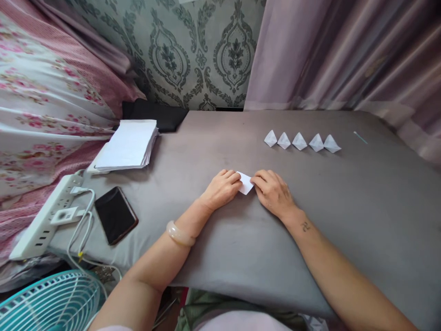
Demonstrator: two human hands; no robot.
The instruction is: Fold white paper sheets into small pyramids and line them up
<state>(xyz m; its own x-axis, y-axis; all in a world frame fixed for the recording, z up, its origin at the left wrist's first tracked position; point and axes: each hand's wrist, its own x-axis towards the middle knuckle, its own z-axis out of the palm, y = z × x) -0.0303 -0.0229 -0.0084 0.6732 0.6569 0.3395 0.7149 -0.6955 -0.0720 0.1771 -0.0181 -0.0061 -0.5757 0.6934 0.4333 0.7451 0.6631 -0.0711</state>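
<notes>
Between my two hands, just above or on the grey tablecloth, is a small folded piece of white paper (pixel 245 184). My left hand (pixel 223 187) pinches its left edge, fingers curled over it. From the other side, my right hand (pixel 274 191) grips the right corner between thumb and fingers. Beyond my right hand, several folded white paper shapes (pixel 299 141) with pointed tops stand in a row.
At the back left lies a stack of white paper (pixel 127 145) beside a black folder-like item (pixel 165 117). Nearer are a phone (pixel 116 215) and a power strip (pixel 46 216) with cables. A fan (pixel 51 301) stands at lower left. A thin stick (pixel 360 137) lies far right.
</notes>
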